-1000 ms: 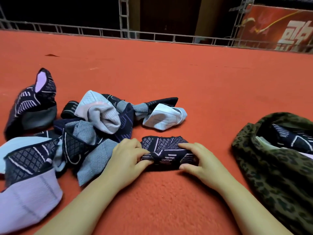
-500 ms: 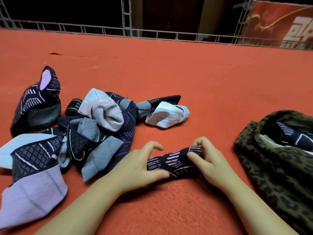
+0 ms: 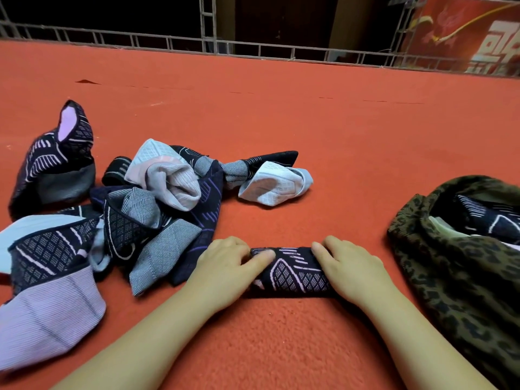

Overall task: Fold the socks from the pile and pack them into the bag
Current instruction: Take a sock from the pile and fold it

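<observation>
A dark navy sock with pale line and grid patterns point(image 3: 292, 270) lies folded into a short roll on the red carpet just in front of me. My left hand point(image 3: 225, 267) rests on its left end with fingers over the top. My right hand point(image 3: 347, 267) holds its right end the same way. The pile of loose socks point(image 3: 157, 209), navy, grey, lilac and pale blue, spreads to the left. The leopard-print bag point(image 3: 450, 266) sits open at the right with dark patterned socks inside.
A single dark sock with a pink lining point(image 3: 56, 161) stands apart at the far left. A pale blue sock point(image 3: 274, 184) lies at the pile's right edge. A metal railing point(image 3: 253, 49) borders the carpet far ahead, with a red banner point(image 3: 464, 32) beyond.
The sock was flatter and wider a second ago. Both hands lifted and rolled it, and now it lies as a tight roll pressed down between them.
</observation>
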`<state>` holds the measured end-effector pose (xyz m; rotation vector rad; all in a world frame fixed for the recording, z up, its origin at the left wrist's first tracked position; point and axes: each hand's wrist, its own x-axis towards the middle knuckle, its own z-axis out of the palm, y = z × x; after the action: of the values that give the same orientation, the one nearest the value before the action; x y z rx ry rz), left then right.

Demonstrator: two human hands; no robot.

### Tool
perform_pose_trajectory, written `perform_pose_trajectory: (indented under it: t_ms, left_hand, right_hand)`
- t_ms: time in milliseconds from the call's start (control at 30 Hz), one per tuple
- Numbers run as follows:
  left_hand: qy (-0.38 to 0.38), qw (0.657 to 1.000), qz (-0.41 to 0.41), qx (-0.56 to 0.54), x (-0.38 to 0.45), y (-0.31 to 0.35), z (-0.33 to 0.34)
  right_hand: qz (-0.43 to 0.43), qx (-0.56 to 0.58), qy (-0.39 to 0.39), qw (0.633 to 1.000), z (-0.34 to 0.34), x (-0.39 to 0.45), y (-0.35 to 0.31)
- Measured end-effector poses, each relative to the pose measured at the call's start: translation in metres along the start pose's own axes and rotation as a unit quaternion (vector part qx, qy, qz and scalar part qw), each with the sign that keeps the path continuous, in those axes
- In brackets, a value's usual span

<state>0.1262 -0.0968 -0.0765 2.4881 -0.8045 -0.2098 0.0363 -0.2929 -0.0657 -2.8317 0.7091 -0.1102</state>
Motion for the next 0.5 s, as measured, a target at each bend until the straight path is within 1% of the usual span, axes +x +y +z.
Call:
perform_pose_trajectory:
  t_ms: [100, 167, 233, 267, 300, 333, 400, 433, 500]
  left_hand:
    - [-0.022, 0.998, -0.009, 0.05, 0.001, 0.004, 0.003]
    - [-0.04, 0.998, -0.016, 0.055, 0.002, 0.005, 0.003]
    - [-0.065, 0.996, -0.024, 0.054, -0.001, 0.008, 0.003]
    - [-0.066, 0.997, -0.024, 0.014, -0.003, 0.009, 0.003]
    - [-0.058, 0.996, -0.028, -0.07, -0.006, 0.009, 0.003]
    - [-0.044, 0.984, -0.032, -0.168, -0.01, 0.013, 0.003]
    - [-0.005, 0.951, -0.03, -0.309, -0.014, 0.02, 0.007]
    - [0.013, 0.937, -0.025, -0.349, -0.017, 0.03, 0.007]
    - [0.047, 0.906, -0.02, -0.421, -0.021, 0.053, 0.006]
  right_hand:
    - [-0.016, -0.033, -0.009, 0.999, 0.001, -0.005, -0.006]
    - [-0.02, -0.05, -0.014, 0.998, 0.002, -0.005, -0.008]
    - [-0.027, -0.006, -0.014, 1.0, 0.001, -0.007, -0.009]
    - [-0.032, 0.045, -0.009, 0.998, 0.002, -0.008, -0.01]
    - [-0.031, 0.103, -0.003, 0.994, 0.002, -0.011, -0.011]
    - [-0.026, 0.164, 0.005, 0.986, 0.0, -0.016, -0.012]
    - [-0.003, 0.289, 0.026, 0.957, -0.003, -0.024, -0.011]
    - [0.008, 0.336, 0.041, 0.941, -0.011, -0.031, -0.008]
    - [0.013, 0.383, 0.074, 0.921, -0.028, -0.044, 0.002]
